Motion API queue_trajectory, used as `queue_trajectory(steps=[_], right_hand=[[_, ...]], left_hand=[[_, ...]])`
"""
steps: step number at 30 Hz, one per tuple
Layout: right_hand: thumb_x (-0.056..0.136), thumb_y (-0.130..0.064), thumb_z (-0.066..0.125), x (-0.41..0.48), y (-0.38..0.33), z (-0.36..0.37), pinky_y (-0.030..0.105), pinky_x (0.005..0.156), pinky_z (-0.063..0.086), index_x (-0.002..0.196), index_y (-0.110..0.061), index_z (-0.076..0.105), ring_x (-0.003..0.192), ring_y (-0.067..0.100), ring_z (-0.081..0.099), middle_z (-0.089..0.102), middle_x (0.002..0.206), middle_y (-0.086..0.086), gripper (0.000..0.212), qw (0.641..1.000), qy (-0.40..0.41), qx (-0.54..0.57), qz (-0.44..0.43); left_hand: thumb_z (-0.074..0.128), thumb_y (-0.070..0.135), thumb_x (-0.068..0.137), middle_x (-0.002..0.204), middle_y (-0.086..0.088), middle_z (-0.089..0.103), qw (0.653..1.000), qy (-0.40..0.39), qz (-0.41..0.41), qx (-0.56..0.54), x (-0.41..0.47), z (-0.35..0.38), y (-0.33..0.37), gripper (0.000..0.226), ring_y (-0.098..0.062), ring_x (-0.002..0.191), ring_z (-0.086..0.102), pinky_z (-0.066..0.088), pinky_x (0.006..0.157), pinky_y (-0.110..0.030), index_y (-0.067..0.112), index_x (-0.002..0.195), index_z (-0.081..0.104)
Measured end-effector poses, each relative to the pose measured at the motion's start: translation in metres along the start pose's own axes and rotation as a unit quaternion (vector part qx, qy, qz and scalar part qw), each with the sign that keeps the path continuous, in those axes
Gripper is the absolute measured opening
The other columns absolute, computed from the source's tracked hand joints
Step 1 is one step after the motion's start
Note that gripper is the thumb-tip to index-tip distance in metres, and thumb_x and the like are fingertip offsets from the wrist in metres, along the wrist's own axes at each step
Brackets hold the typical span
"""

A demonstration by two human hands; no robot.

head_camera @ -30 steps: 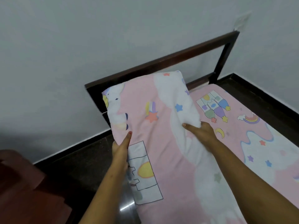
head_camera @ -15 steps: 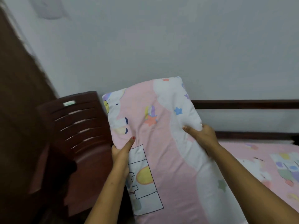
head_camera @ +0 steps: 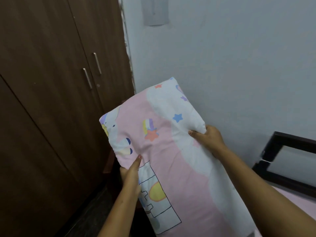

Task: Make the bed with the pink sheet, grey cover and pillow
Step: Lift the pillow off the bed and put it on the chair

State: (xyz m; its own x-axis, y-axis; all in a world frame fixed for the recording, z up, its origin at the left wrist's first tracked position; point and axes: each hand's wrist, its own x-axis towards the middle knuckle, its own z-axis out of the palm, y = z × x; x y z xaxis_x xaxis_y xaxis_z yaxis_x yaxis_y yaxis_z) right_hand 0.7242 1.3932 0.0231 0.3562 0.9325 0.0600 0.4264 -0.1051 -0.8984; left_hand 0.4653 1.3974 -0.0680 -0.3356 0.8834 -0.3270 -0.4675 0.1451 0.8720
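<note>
I hold a pillow (head_camera: 164,147) in a pink and white case printed with stars and cartoon shapes, lifted in front of me and tilted up to the left. My left hand (head_camera: 131,173) grips its left edge, thumb lying on top. My right hand (head_camera: 207,139) grips the right edge near the upper corner. A strip of the pink sheet (head_camera: 294,200) on the bed shows at the lower right, below the dark headboard frame (head_camera: 280,151). No grey cover is in view.
A tall brown wardrobe (head_camera: 51,100) with two metal handles fills the left side. A pale wall (head_camera: 230,57) with a switch plate (head_camera: 155,11) stands behind the pillow. Dark floor (head_camera: 89,211) lies below the wardrobe.
My view has swung left from the bed towards the wardrobe, with the pillow carried along. Both hands keep the same grip on the pillow's edges.
</note>
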Motion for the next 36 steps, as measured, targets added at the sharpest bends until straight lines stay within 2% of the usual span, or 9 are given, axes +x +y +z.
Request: queue_trajectory(steps=[4,10,15,18,22,25,27,31,36], right_hand=[[0.076,-0.038,0.076,0.037,-0.019,0.038,0.034,0.075,0.054,0.091,-0.021,0.070,0.078,0.016,0.068,0.072,0.083,-0.004,0.023,0.999,-0.015,-0.028,-0.028],[0.078,-0.039,0.074,0.111,-0.036,0.081,0.034,0.075,0.053,0.090,-0.025,0.068,0.080,0.017,0.068,0.071,0.082,-0.006,0.020,0.997,-0.031,-0.064,-0.039],[0.079,-0.042,0.072,0.159,-0.042,0.111,0.029,0.068,0.047,0.094,-0.022,0.068,0.080,0.018,0.065,0.070,0.085,-0.005,0.026,0.995,-0.037,-0.088,-0.038],[0.079,-0.042,0.072,0.186,-0.042,0.123,0.030,0.068,0.047,0.094,-0.022,0.067,0.080,0.019,0.063,0.069,0.084,-0.004,0.025,0.993,-0.046,-0.105,-0.041],[0.080,-0.040,0.071,0.229,-0.038,0.135,0.029,0.065,0.043,0.091,-0.023,0.065,0.081,0.019,0.062,0.066,0.082,-0.006,0.021,0.987,-0.077,-0.130,-0.060],[0.078,-0.045,0.071,0.272,-0.036,0.148,0.030,0.067,0.044,0.095,-0.021,0.066,0.084,0.021,0.062,0.068,0.088,-0.003,0.030,0.978,-0.101,-0.158,-0.090],[0.077,-0.048,0.070,0.312,-0.039,0.153,0.033,0.072,0.049,0.098,-0.022,0.067,0.085,0.021,0.063,0.069,0.090,-0.004,0.033,0.966,-0.148,-0.173,-0.125],[0.079,-0.050,0.068,0.331,-0.040,0.165,0.036,0.074,0.051,0.097,-0.022,0.067,0.085,0.021,0.063,0.069,0.091,-0.005,0.033,0.954,-0.172,-0.193,-0.152],[0.079,-0.053,0.067,0.374,-0.043,0.184,0.036,0.074,0.052,0.107,-0.027,0.066,0.088,0.021,0.064,0.070,0.097,-0.005,0.039,0.925,-0.252,-0.198,-0.205]], left_hand=[[0.076,0.009,0.077,0.107,-0.009,0.069,1.000,0.017,-0.010,-0.023,0.048,0.000,0.003,0.026,-0.030,0.097,0.066,0.051,0.092,-0.049,0.015,0.100,0.065],[0.074,0.008,0.077,0.108,-0.011,0.068,0.997,0.030,-0.031,-0.056,0.129,0.022,0.004,0.038,-0.031,0.097,0.066,0.051,0.091,-0.050,0.008,0.113,0.064],[0.073,0.012,0.076,0.109,-0.007,0.069,0.996,0.057,-0.044,-0.057,0.181,0.043,0.000,0.035,-0.030,0.100,0.065,0.049,0.095,-0.052,0.012,0.110,0.065],[0.072,0.010,0.076,0.113,-0.008,0.068,0.993,0.079,-0.053,-0.074,0.202,0.057,-0.003,0.039,-0.031,0.103,0.065,0.048,0.096,-0.052,0.010,0.114,0.063],[0.075,0.021,0.063,0.112,-0.007,0.069,0.988,0.092,-0.074,-0.096,0.223,0.074,-0.015,0.052,-0.030,0.102,0.066,0.048,0.095,-0.053,0.013,0.114,0.065],[0.074,0.021,0.069,0.111,-0.009,0.069,0.982,0.113,-0.100,-0.110,0.234,0.093,-0.021,0.047,-0.032,0.101,0.066,0.049,0.093,-0.053,0.011,0.114,0.064],[0.076,0.027,0.065,0.111,-0.010,0.069,0.974,0.163,-0.094,-0.127,0.240,0.115,-0.027,0.054,-0.032,0.099,0.066,0.050,0.091,-0.053,0.012,0.115,0.063],[0.074,0.024,0.073,0.109,-0.012,0.068,0.967,0.178,-0.118,-0.137,0.243,0.121,-0.036,0.047,-0.033,0.097,0.066,0.052,0.088,-0.051,0.010,0.116,0.061],[0.074,0.033,0.063,0.108,-0.012,0.070,0.954,0.218,-0.125,-0.161,0.248,0.138,-0.058,0.057,-0.033,0.094,0.068,0.053,0.086,-0.054,0.013,0.116,0.064]])
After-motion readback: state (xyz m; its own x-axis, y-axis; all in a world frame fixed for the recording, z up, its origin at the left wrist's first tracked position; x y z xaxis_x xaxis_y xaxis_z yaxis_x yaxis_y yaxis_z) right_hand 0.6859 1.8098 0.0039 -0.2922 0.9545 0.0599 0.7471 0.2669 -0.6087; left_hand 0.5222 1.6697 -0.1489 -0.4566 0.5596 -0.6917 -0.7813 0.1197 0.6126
